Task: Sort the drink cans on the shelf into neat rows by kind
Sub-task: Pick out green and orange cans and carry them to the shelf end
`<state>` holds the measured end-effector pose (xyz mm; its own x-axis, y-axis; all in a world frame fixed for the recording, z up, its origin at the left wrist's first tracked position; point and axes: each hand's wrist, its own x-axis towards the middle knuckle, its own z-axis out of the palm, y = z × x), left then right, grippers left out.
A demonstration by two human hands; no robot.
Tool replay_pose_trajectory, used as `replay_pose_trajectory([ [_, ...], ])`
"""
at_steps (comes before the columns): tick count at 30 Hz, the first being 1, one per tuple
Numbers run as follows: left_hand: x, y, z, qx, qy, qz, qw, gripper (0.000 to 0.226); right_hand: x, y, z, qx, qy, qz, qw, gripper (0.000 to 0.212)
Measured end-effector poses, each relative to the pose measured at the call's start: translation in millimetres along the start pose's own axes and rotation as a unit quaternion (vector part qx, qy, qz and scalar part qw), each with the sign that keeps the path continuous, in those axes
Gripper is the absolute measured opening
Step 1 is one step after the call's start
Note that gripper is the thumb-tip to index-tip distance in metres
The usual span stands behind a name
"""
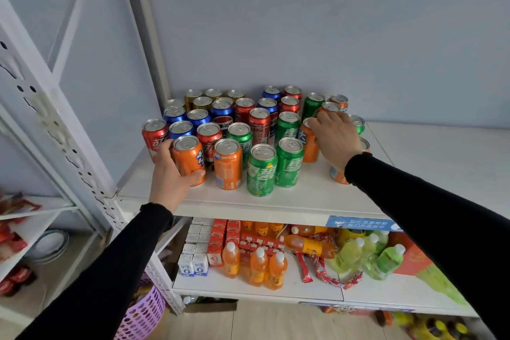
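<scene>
From the head view, the person stands at a white shelf (276, 201) crowded with upright cans, still mixed: blue, red, gold, green and orange ones stand in loose, broken lines. The left hand (172, 174) is wrapped round an orange can (189, 160) at the front left corner, fingers behind it and thumb across its lower front, so that can is clamped. It stands next to a second orange can (227, 164), which looks like the start of an orange row, and the grip seems meant to nudge it square with its neighbour.

The right hand (335, 136) reaches over the right side of the group, fingers curled round another orange can (309, 143) that stands just beside the green cans (276, 165). That can sits apart from the front orange pair, so I judge it is being taken to join them. More orange cans show behind and under the right wrist. On the lower shelf (248, 288) stand bottles and cartons, no part of this job.
</scene>
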<state>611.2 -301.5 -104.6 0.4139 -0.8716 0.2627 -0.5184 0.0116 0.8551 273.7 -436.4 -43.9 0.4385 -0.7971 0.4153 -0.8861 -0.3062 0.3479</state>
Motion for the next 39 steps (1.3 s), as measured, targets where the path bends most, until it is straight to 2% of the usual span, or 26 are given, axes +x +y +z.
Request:
replay_pose_trajectory([
  [2, -3.9, -0.2, 0.6, -0.002, 0.012, 0.001, 1.000, 0.092, -3.5, 3.1, -1.1, 0.030, 0.010, 0.019, 0.999, 0.027],
  [4, -9.2, 5.5, -1.5, 0.018, 0.054, 0.021, 0.998, 0.083, -8.7, 5.7, -5.3, 0.092, 0.025, 0.044, 0.994, 0.028],
  [7, -16.6, 30.1, -2.5, 0.028, 0.098, 0.108, 0.989, 0.065, -19.2, 3.7, -18.1, 0.241, 0.065, 0.069, 0.966, 0.027],
  [10, -23.6, 65.9, 4.2, 0.044, 0.081, 0.191, 0.977, 0.055, -35.5, -4.2, -29.8, 0.383, 0.103, 0.068, 0.916, 0.027],
  [13, -33.1, 93.3, 18.2, 0.050, 0.021, 0.236, 0.970, 0.053, -53.1, -13.6, -26.9, 0.477, 0.097, 0.093, 0.869, 0.030],
  [17, -50.8, 106.6, 46.1, 0.029, -0.075, 0.235, 0.969, 0.063, -71.1, -23.6, -4.8, 0.583, 0.032, 0.130, 0.802, 0.042],
  [20, -61.3, 100.9, 66.5, 0.010, -0.120, 0.197, 0.973, 0.072, -80.7, -34.0, 9.6, 0.631, -0.032, 0.153, 0.760, 0.058],
  [22, -64.1, 95.1, 77.7, -0.004, -0.134, 0.175, 0.975, 0.078, -82.6, -41.0, 19.6, 0.661, -0.071, 0.159, 0.730, 0.068],
  [27, -56.6, 87.8, 94.6, -0.048, -0.131, 0.096, 0.986, 0.085, -76.1, -51.3, 35.0, 0.698, -0.141, 0.140, 0.688, 0.087],
  [30, -52.6, 84.7, 99.0, -0.057, -0.148, 0.059, 0.986, 0.083, -72.3, -55.2, 38.6, 0.706, -0.150, 0.138, 0.679, 0.088],
  [39, -47.5, 80.0, 105.9, -0.081, -0.139, 0.044, 0.986, 0.058, -73.2, -58.7, 35.6, 0.676, -0.121, 0.178, 0.705, 0.075],
])
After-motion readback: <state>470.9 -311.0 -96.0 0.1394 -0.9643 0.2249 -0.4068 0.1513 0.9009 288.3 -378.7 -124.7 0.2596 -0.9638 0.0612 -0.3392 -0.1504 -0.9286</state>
